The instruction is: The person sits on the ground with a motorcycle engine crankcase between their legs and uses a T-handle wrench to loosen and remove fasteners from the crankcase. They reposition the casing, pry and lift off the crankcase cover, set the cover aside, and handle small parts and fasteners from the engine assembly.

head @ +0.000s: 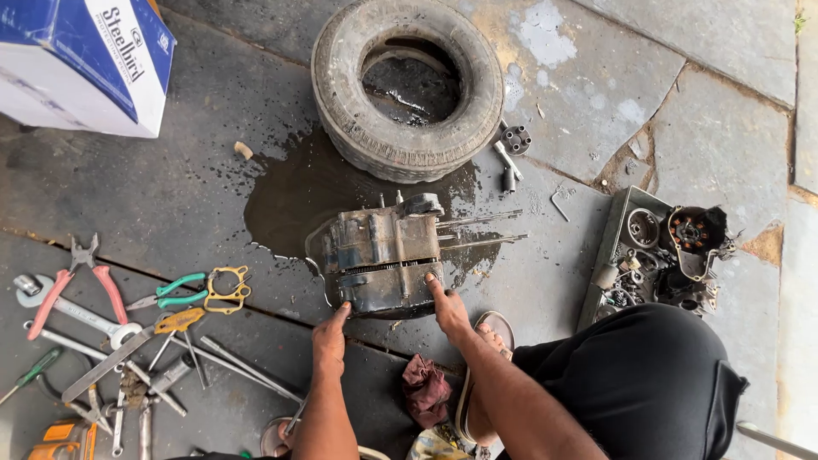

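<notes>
A grimy engine crankcase (379,253) with long studs pointing right stands on the stone floor at the edge of a dark oil puddle (294,198). My left hand (330,338) touches its near left bottom edge with a fingertip, fingers mostly curled. Against its near right side rests my right hand (447,306), fingers pressing the casing. Neither hand carries a tool.
A worn tyre (407,85) lies behind the crankcase with sockets (514,140) beside it. Pliers, spanners and a gasket (223,288) are scattered at left. A metal tray of engine parts (660,251) sits at right. A blue-white box (85,60) is top left, a rag (426,388) near my foot.
</notes>
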